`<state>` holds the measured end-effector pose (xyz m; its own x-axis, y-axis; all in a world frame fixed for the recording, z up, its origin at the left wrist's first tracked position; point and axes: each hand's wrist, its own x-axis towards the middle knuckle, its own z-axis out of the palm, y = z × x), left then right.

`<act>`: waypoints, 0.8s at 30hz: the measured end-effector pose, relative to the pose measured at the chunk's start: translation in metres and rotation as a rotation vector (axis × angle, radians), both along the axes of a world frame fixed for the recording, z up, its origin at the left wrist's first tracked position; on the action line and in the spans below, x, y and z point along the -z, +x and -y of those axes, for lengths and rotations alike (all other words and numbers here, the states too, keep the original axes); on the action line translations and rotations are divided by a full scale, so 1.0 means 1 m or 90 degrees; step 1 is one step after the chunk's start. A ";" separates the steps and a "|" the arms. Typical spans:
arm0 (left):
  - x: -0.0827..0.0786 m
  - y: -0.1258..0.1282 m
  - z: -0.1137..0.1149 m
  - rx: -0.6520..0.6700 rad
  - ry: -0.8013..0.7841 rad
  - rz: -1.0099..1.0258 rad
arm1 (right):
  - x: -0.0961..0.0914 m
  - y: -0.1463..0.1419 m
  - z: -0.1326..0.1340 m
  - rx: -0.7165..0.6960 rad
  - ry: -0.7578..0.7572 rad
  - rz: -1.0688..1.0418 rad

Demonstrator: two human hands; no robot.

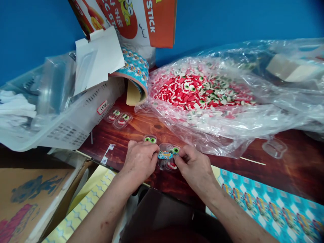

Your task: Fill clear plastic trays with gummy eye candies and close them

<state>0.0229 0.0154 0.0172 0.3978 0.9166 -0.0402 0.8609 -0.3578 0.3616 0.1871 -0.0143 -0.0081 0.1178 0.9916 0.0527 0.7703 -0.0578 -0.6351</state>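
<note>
Just before the candy bag (215, 111), left hand (139, 160) and right hand (193, 167) both pinch one blister pack (167, 158), keeping it steady between the fingertips.

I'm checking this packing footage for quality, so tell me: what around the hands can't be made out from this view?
- Small clear candy pack, head view: the left hand and right hand cover both ends; the sticker print is too small to read.
- Fingertips of both hands: curled out of sight behind the pack.
- Orange box: cut off by the top edge, lettering partial.
- Bag of red and white candies: crinkled plastic glare blurs single pieces.
</note>
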 end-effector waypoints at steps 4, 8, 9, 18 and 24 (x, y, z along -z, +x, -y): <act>0.003 0.002 0.001 0.018 0.003 -0.036 | 0.003 0.001 0.000 -0.005 -0.028 0.009; -0.002 0.003 0.004 0.018 0.019 -0.037 | -0.001 0.004 0.004 0.000 -0.022 -0.029; -0.003 0.004 0.004 0.018 0.024 -0.031 | -0.004 0.006 0.006 0.000 -0.022 -0.036; -0.008 0.020 0.004 0.042 0.030 -0.022 | -0.006 0.022 0.013 0.046 -0.013 -0.035; -0.001 0.019 0.005 0.042 0.029 -0.073 | 0.011 0.019 0.008 0.051 -0.033 -0.031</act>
<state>0.0423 0.0102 0.0178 0.4528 0.8904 -0.0471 0.8695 -0.4293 0.2442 0.2057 -0.0224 -0.0193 0.1972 0.9803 -0.0068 0.7306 -0.1516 -0.6658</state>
